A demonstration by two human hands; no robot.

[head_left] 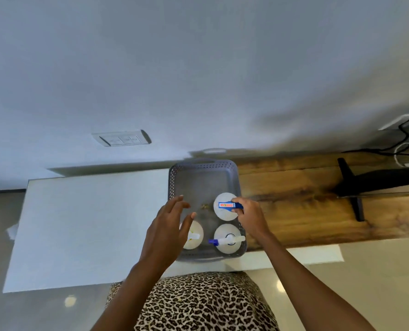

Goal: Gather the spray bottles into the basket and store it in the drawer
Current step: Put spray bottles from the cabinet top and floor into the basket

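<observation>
Three spray bottles stood in the grey basket point(175, 177) on the tabletop point(91, 223). The person's right hand point(249, 217) pinched the blue trigger head of the far-right bottle point(225, 212), arm reaching in from the right; the left hand point(170, 225) hovered open above the near-left bottle point(195, 237), fingers spread. Let go carelessly, the tall bottle risked tipping against the near-right bottle point(226, 238).
</observation>
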